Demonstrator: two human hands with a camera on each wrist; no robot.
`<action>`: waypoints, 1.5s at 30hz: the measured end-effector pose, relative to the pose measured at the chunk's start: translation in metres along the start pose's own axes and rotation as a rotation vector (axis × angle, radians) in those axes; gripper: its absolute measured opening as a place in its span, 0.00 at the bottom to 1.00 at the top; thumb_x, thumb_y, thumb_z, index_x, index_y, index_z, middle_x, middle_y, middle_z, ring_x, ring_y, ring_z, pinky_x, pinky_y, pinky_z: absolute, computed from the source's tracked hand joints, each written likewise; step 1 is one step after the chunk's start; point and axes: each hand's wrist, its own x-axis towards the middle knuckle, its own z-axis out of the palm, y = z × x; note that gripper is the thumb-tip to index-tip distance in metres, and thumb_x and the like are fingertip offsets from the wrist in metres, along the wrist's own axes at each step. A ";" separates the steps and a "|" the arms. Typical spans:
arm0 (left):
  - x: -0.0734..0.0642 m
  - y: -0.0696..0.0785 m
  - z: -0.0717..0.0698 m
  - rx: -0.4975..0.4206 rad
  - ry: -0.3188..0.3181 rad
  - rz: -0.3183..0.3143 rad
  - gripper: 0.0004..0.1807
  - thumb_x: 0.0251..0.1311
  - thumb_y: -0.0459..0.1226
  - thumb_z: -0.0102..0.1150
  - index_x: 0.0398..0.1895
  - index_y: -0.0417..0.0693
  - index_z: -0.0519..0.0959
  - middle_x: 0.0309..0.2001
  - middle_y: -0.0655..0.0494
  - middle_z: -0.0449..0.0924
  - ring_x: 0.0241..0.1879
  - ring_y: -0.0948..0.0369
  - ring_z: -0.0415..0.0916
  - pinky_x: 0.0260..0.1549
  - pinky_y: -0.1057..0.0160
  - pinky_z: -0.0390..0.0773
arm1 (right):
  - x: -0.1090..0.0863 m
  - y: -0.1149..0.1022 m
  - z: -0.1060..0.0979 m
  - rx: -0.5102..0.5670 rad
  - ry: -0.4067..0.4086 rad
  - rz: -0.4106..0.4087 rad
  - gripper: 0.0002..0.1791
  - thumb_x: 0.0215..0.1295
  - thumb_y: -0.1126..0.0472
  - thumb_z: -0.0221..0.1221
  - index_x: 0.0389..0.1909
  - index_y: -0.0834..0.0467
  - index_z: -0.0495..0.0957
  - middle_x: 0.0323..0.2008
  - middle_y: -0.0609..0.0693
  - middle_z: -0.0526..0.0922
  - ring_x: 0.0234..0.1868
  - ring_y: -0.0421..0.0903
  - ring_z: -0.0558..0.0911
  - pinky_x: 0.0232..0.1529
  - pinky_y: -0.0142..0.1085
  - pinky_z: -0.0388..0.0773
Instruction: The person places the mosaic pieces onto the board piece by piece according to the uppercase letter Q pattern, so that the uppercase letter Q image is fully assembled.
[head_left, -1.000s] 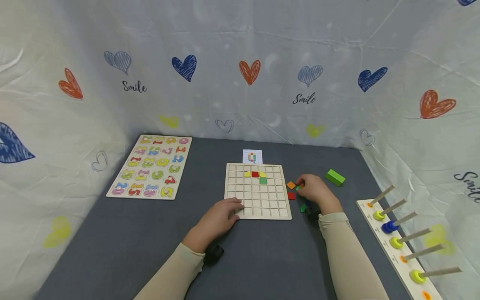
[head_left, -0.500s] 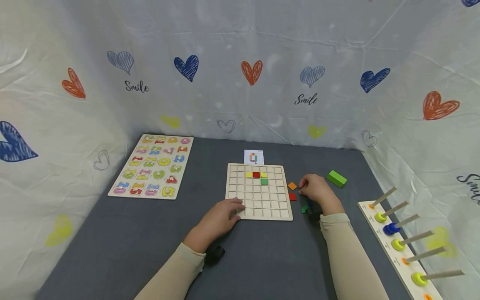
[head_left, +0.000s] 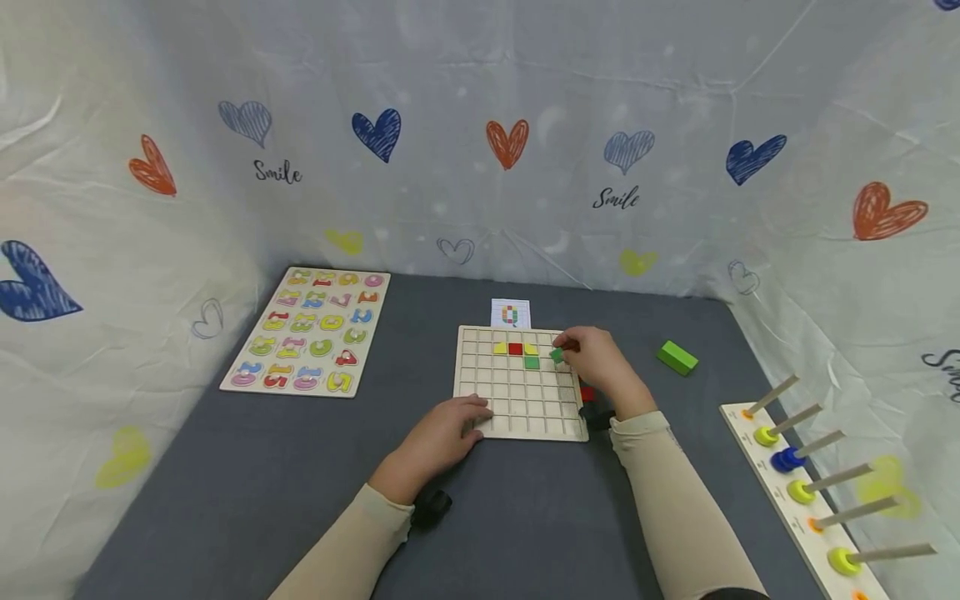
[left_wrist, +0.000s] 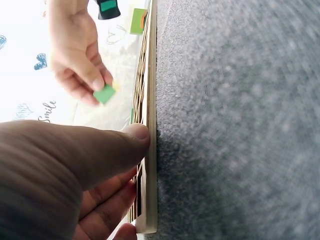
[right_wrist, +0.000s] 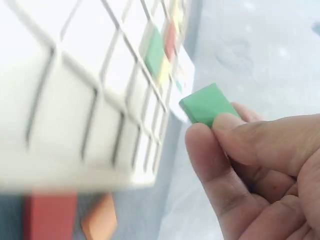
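Observation:
In the head view a wooden grid board lies on the table with a row of yellow, red and yellow tiles and one green tile below. My right hand is over the board's right side. Its thumb and fingers pinch a square green tile, tilted and raised above the grid in the right wrist view. Relaxed fingers of my left hand rest on the board's near left corner. The left wrist view shows that thumb against the board's near edge.
A picture card sits behind the board. Red and orange pieces lie beside it. Farther right are a green block and a peg board with upright pegs. A number puzzle lies at the left.
My right hand has moved left from the loose pieces to over the board, carrying the green tile. The left hand stays at the board's corner.

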 end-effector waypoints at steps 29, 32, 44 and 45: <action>0.000 -0.001 -0.001 0.009 0.013 0.044 0.19 0.74 0.34 0.68 0.66 0.48 0.86 0.72 0.50 0.81 0.77 0.51 0.74 0.76 0.45 0.76 | 0.006 -0.031 0.035 -0.118 -0.084 -0.006 0.09 0.77 0.68 0.65 0.50 0.61 0.91 0.53 0.58 0.90 0.51 0.54 0.88 0.53 0.50 0.89; -0.001 -0.001 -0.001 0.009 0.014 0.049 0.19 0.74 0.33 0.69 0.65 0.46 0.86 0.72 0.49 0.81 0.77 0.50 0.74 0.76 0.45 0.76 | 0.006 -0.031 0.038 -0.135 -0.076 0.021 0.08 0.77 0.67 0.65 0.49 0.59 0.91 0.51 0.57 0.90 0.49 0.53 0.87 0.55 0.52 0.87; -0.002 -0.001 -0.002 0.004 0.010 0.044 0.19 0.74 0.34 0.68 0.66 0.47 0.86 0.72 0.49 0.81 0.77 0.50 0.74 0.76 0.45 0.76 | 0.006 -0.031 0.047 -0.156 -0.033 0.047 0.06 0.77 0.66 0.66 0.39 0.59 0.89 0.39 0.54 0.88 0.39 0.51 0.84 0.43 0.46 0.85; -0.003 -0.001 -0.002 0.005 0.010 0.047 0.19 0.74 0.33 0.68 0.66 0.47 0.86 0.72 0.49 0.81 0.77 0.50 0.74 0.76 0.45 0.76 | 0.006 -0.031 0.047 -0.158 -0.032 0.049 0.06 0.77 0.66 0.66 0.38 0.59 0.89 0.38 0.54 0.88 0.39 0.50 0.84 0.42 0.46 0.85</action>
